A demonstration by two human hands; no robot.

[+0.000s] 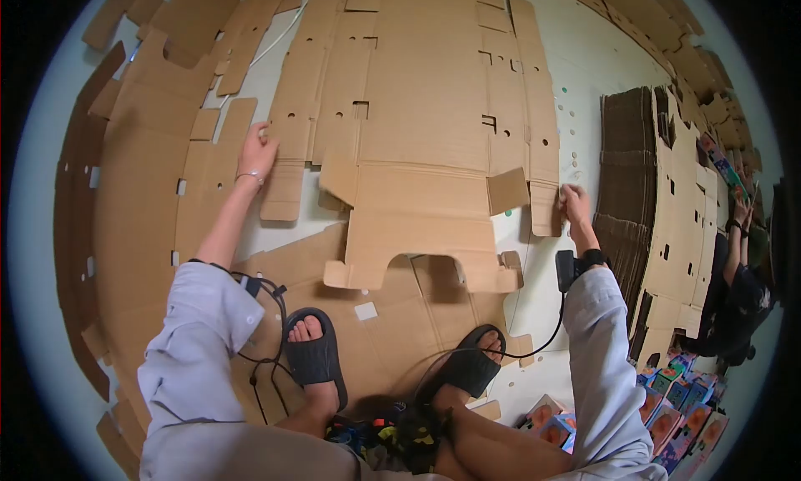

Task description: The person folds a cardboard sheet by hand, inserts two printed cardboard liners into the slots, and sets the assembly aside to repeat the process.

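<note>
Brown die-cut cardboard sheet (425, 105) | lies between left hand (258, 151) and right hand (576, 204) | both part-curled at side edges | cannot tell if gripping

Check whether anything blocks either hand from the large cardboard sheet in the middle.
Nothing visible does. The left hand is at the left edge of the cardboard sheet, the right hand at its right edge. The cardboard stack stands to the right of the right hand, out of the way.
</note>
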